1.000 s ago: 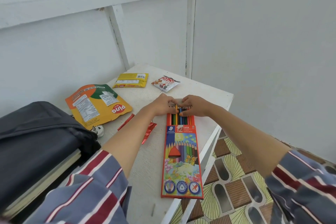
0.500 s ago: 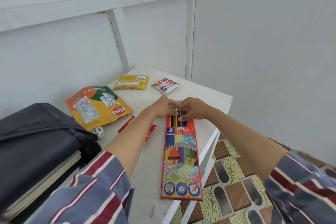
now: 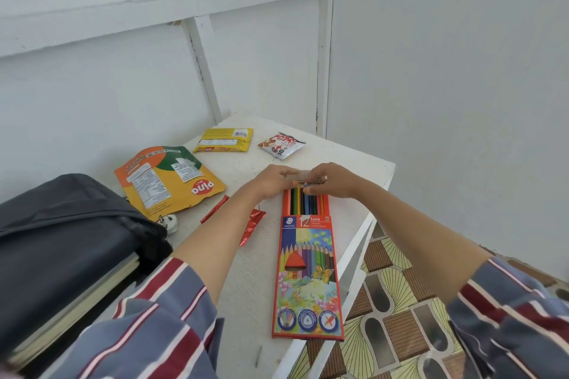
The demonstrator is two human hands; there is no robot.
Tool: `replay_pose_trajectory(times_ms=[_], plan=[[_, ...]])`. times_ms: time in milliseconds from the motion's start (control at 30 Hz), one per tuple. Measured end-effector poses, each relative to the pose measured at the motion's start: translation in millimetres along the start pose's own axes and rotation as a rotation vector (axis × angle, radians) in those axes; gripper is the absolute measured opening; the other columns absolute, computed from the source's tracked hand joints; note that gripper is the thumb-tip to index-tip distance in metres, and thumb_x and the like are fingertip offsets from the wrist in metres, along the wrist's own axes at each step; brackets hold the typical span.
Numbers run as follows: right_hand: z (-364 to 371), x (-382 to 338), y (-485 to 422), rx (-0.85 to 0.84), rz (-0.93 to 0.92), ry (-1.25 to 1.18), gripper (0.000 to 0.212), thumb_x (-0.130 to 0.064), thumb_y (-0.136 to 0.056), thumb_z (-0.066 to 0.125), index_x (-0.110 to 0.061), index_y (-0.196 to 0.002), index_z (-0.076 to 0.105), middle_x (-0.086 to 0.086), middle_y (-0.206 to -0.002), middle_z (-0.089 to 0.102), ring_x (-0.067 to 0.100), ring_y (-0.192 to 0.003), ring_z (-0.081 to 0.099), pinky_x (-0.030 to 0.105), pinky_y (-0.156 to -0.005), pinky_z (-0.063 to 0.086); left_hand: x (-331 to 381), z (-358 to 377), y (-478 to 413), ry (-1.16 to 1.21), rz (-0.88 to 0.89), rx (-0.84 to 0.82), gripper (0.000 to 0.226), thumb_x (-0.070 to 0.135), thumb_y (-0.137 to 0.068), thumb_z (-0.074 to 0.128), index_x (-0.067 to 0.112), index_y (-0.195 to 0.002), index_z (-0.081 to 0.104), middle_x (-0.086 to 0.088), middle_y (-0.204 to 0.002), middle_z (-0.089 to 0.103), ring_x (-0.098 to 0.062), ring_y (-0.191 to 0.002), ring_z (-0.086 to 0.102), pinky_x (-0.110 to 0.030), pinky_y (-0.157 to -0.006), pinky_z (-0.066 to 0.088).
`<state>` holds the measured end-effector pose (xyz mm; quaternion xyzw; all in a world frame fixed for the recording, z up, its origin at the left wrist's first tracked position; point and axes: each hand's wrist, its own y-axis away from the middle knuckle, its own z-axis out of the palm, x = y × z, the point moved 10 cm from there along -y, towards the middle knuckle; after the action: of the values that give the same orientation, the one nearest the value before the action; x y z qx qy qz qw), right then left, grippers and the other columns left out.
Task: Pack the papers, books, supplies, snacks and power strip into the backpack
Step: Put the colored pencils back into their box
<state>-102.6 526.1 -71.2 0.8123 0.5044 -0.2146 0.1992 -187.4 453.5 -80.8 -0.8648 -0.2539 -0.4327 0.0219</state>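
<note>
A flat orange box of coloured pencils (image 3: pixel 308 274) lies lengthwise on the white table (image 3: pixel 246 301), its far end open with pencil ends showing. My left hand (image 3: pixel 272 181) and my right hand (image 3: pixel 331 180) meet at that far end and pinch the box's raised flap (image 3: pixel 304 176) between fingers and thumbs. The dark backpack (image 3: pixel 67 243) stands open at the left with books (image 3: pixel 77 304) inside. Snacks lie beyond: a large orange pouch (image 3: pixel 169 181), a yellow packet (image 3: pixel 224 140), a small white and red packet (image 3: pixel 281 144) and a red wrapper (image 3: pixel 252 226).
A white plug (image 3: pixel 169 221) lies between the backpack and the orange pouch. White walls close the table in at the back and right. The table's edge runs close along the box's right side, with patterned floor (image 3: pixel 400 311) below.
Both hands have stayed at the box's far end, and the flap now stands lifted over the pencil ends. The view has tilted slightly.
</note>
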Motion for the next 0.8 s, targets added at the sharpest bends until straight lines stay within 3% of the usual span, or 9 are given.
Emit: replay_pose_trajectory(times_ms=[67, 200, 333, 467, 533, 600, 700, 800], plan=[[-15.0, 5.7, 1.7, 0.112, 0.010, -0.091, 0.037, -0.021, -0.087, 0.064, -0.006, -0.120, 0.061, 0.011, -0.122, 0.060, 0.024, -0.108, 0.056, 0.031, -0.087, 0.042, -5.3, -7.9, 0.1, 0.047, -0.024, 0.086, 0.047, 0.012, -0.090, 0.058, 0.016, -0.136, 0.047, -0.014, -0.133, 0.047, -0.024, -0.119, 0.048, -0.028, -0.092, 0.038], [-26.6, 25.2, 3.5, 0.230, 0.082, -0.163, 0.044, -0.013, -0.088, 0.061, -0.011, -0.130, 0.052, 0.006, -0.133, 0.051, 0.015, -0.098, 0.049, 0.022, -0.083, 0.035, -5.9, -7.9, -0.3, 0.070, -0.036, 0.097, 0.050, 0.001, -0.090, 0.055, 0.010, -0.138, 0.043, -0.014, -0.132, 0.050, -0.025, -0.119, 0.049, -0.028, -0.092, 0.039], [-24.3, 35.6, 5.0, 0.222, 0.136, -0.353, 0.049, -0.002, -0.086, 0.060, -0.004, -0.134, 0.046, 0.013, -0.122, 0.058, 0.013, -0.097, 0.049, 0.023, -0.086, 0.038, -2.9, -8.6, -1.2, 0.120, -0.041, 0.108, 0.050, 0.002, -0.092, 0.052, 0.009, -0.140, 0.039, -0.013, -0.132, 0.051, -0.026, -0.119, 0.050, -0.028, -0.090, 0.040], [-23.4, 35.0, 3.4, 0.200, 0.141, -0.498, 0.028, -0.005, -0.088, 0.058, -0.002, -0.116, 0.062, 0.010, -0.107, 0.062, 0.016, -0.093, 0.053, 0.021, -0.072, 0.045, -5.7, -11.2, -2.4, 0.174, -0.087, 0.144, 0.030, 0.012, -0.097, 0.046, 0.004, -0.124, 0.055, -0.016, -0.121, 0.058, -0.020, -0.098, 0.053, -0.031, -0.086, 0.044], [-23.4, 36.9, 2.1, 0.199, 0.164, -0.580, 0.023, -0.015, -0.088, 0.062, 0.001, -0.103, 0.067, 0.010, -0.103, 0.065, 0.018, -0.088, 0.056, 0.026, -0.075, 0.048, -10.9, -12.1, -2.0, 0.258, -0.147, 0.162, 0.031, 0.020, -0.098, 0.043, 0.002, -0.116, 0.060, -0.015, -0.113, 0.061, -0.017, -0.091, 0.053, -0.027, -0.081, 0.046], [-22.9, 40.2, 1.4, 0.188, 0.183, -0.589, 0.027, -0.023, -0.087, 0.064, 0.002, -0.095, 0.070, 0.010, -0.096, 0.066, 0.018, -0.084, 0.057, 0.031, -0.082, 0.048, -14.5, -10.7, -2.4, 0.320, -0.179, 0.143, 0.033, 0.023, -0.099, 0.041, 0.002, -0.106, 0.066, -0.010, -0.103, 0.063, -0.015, -0.088, 0.056, -0.023, -0.077, 0.047], [-18.5, 36.6, 3.9, 0.129, 0.136, -0.505, 0.019, -0.017, -0.084, 0.068, -0.001, -0.092, 0.072, 0.007, -0.092, 0.068, 0.014, -0.087, 0.058, 0.026, -0.081, 0.047, -17.0, -10.9, -2.1, 0.251, -0.147, 0.119, 0.023, 0.023, -0.089, 0.060, 0.003, -0.089, 0.072, -0.009, -0.098, 0.064, -0.021, -0.097, 0.060, -0.034, -0.093, 0.049], [-15.2, 29.1, 7.5, 0.102, 0.094, -0.356, 0.021, -0.011, -0.081, 0.070, -0.005, -0.101, 0.070, -0.003, -0.087, 0.063, 0.010, -0.081, 0.055, 0.025, -0.075, 0.043, -11.4, -9.8, 0.7, 0.098, -0.056, 0.105, 0.020, 0.014, -0.083, 0.069, 0.002, -0.099, 0.071, -0.011, -0.105, 0.068, -0.015, -0.097, 0.059, -0.030, -0.093, 0.047]])
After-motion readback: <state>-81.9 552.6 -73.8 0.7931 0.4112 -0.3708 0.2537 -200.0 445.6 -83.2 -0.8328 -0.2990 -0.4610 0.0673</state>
